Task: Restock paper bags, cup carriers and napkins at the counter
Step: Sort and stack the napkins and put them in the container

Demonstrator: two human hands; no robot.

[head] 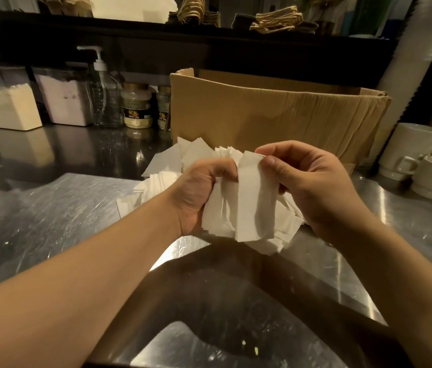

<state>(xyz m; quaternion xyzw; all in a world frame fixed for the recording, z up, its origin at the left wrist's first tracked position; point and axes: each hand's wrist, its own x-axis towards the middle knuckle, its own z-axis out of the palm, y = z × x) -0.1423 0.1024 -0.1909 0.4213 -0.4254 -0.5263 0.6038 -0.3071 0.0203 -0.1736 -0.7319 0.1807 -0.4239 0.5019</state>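
Across the steel worktop (pixel 50 208), which fills the lower field, we see a cardboard box (pixel 276 112) standing open at 12 o'clock, well behind the hands. At 9 to 10 o'clock stand powder containers (pixel 10 107), a pump bottle (pixel 103 96) and two jars (pixel 136 104); at 3 o'clock, stacked white cups (pixel 416 152). We cannot make out for certain what lies on the dark shelf (pixel 156 30) above, though it appears to be folded brown paper goods.

At centre, loose napkins (pixel 162 163) lie fanned on the worktop in front of the box. Our left hand (pixel 199 192) has its grip closed round a thick bundle of napkins (pixel 223 208), fingers curled tightly. Our right hand (pixel 307 181) pinches the upper edge of a single folded napkin (pixel 254 197) between thumb and fingertips, touching the bundle at its 3 o'clock side.

We judge the step to be squaring the bundle before stocking. Risks: the tight left grip may crease the sheets; the bundle's lower edges are uneven, so a slackened grip could let sheets slide out onto the worktop; pulling the single sheet sideways could drag its neighbours out of alignment.
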